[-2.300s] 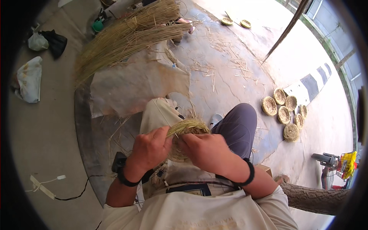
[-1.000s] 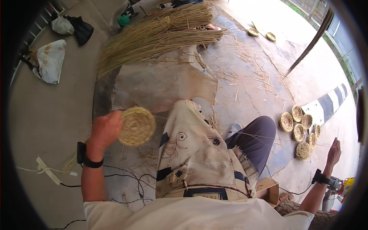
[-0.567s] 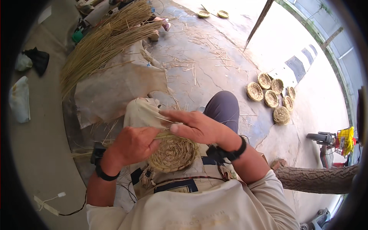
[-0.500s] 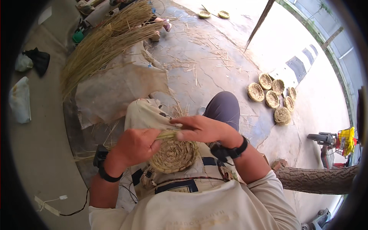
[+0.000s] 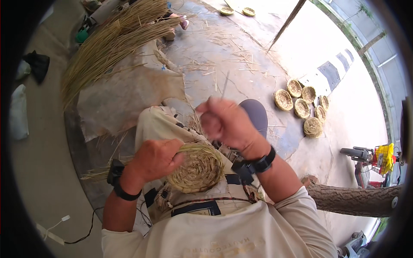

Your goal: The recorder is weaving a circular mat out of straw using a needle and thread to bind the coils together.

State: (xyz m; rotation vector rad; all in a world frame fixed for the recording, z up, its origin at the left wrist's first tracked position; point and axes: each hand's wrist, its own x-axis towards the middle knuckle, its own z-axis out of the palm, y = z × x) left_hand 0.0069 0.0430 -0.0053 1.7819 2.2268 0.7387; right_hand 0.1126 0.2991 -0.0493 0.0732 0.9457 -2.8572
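A round coiled straw basket (image 5: 197, 171) rests on my lap, its woven coils facing up. My left hand (image 5: 155, 160) is closed at its upper left rim, gripping a bundle of greenish straw (image 5: 193, 147) that runs along the edge. Loose straw ends (image 5: 97, 174) stick out to the left beyond that wrist. Above the basket and apart from it, my right hand (image 5: 230, 122) is raised and blurred, its fingers curled. From it a thin grey needle-like rod (image 5: 226, 81) points upward; the blur hides its exact kind.
A large sheaf of long dry straw (image 5: 116, 47) lies at the far left, beside a brown sheet (image 5: 129, 101). Several finished straw baskets (image 5: 301, 108) sit on the ground at right. A tree trunk (image 5: 357, 200) lies near my right elbow. Straw scraps litter the floor ahead.
My right hand has lifted up and away from the basket's rim, and the thin rod now shows above it. My left hand stays at the rim. More of the basket is uncovered.
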